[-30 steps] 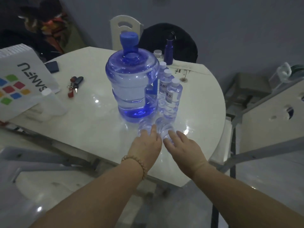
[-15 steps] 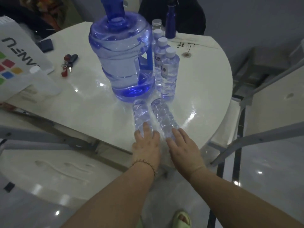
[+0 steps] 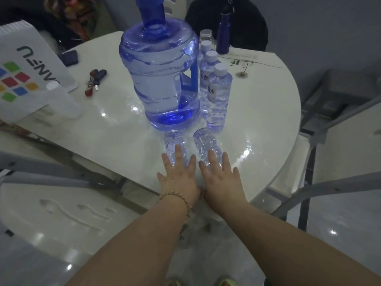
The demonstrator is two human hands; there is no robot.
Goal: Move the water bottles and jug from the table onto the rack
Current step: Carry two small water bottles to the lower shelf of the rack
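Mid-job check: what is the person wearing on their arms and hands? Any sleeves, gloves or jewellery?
Both forearms are bare as far as the view shows, with no sleeves and no gloves. The left hand has a bracelet of small round beads around its wrist; they look pale tan in this dim light. The right hand and its wrist carry nothing. No ring or watch shows on either.
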